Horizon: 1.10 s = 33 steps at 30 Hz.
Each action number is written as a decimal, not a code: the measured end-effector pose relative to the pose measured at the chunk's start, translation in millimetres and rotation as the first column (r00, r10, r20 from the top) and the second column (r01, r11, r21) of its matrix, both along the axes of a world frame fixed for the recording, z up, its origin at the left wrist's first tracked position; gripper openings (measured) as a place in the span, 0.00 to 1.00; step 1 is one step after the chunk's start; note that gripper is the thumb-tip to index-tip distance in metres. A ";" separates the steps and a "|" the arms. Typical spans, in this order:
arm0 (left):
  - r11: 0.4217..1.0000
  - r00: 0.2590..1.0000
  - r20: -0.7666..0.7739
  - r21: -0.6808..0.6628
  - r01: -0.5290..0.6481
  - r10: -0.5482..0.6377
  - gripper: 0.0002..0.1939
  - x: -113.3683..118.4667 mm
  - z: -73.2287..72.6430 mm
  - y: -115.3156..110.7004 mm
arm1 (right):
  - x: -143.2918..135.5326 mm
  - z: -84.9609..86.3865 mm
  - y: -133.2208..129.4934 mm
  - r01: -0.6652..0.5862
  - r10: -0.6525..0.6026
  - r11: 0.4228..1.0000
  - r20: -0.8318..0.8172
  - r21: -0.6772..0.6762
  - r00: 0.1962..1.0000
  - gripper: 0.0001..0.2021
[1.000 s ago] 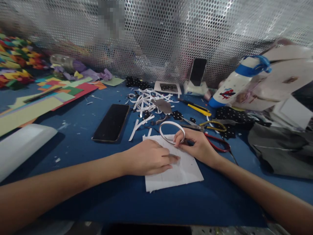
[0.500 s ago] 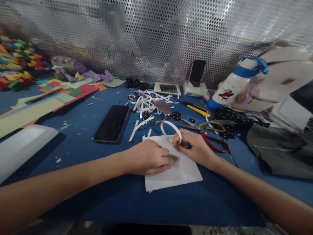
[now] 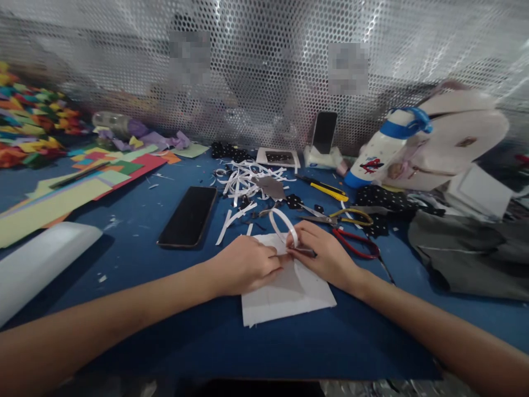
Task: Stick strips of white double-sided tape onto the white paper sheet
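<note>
A narrow white paper strip (image 3: 278, 219), bent into a loop, rises from the fingertips of my right hand (image 3: 326, 253), which pinches it. My left hand (image 3: 246, 266) is closed, knuckles up, its fingertips meeting those of my right hand at the foot of the loop; what they grip is hidden. Beneath both hands a white square sheet (image 3: 285, 302) lies flat on the blue tabletop. Just beyond the loop are cut white strips (image 3: 226, 227) and scissors with yellow handles (image 3: 351, 216). Red-handled scissors (image 3: 356, 243) lie beside my right hand.
A black phone (image 3: 188, 216) lies to the left, near a white rounded object (image 3: 45, 264) and coloured paper sheets (image 3: 61, 204). Behind are a heap of white strips (image 3: 248, 179), a yellow cutter (image 3: 328, 190), a propped phone (image 3: 324, 132), a bottle (image 3: 380, 149) and a pale bag (image 3: 458, 138).
My left fingertips have lifted off the middle of the sheet and come up to my right fingertips. The strip's loop stays in my right hand. The camera view has shifted slightly.
</note>
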<state>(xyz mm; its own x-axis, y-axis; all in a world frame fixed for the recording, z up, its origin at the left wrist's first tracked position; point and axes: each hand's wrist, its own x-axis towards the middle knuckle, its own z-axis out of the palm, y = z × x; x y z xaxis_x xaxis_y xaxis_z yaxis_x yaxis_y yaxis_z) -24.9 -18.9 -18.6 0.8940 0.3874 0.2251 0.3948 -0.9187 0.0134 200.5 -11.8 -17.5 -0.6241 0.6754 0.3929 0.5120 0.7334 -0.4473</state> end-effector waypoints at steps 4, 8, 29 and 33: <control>0.997 0.997 0.030 -0.017 0.077 -0.076 0.17 -3.2 0.4 3.6 | 3.2 4.9 -2.0 0.040 -0.047 0.996 0.077 0.086 0.996 0.03; 0.994 0.994 0.034 -0.034 0.107 -0.106 0.17 -4.1 3.2 3.4 | 8.2 9.7 -4.3 0.060 -0.066 0.997 0.121 0.053 0.990 0.05; 0.843 0.941 0.279 -0.538 -0.010 0.189 0.22 30.3 21.1 -6.7 | 156.8 20.7 -8.8 0.361 -0.335 0.932 0.485 0.042 0.808 0.12; 0.841 0.917 0.353 -0.539 0.039 0.184 0.23 32.8 19.6 -4.7 | 146.2 25.9 -7.9 0.305 -0.332 0.943 0.484 0.136 0.810 0.13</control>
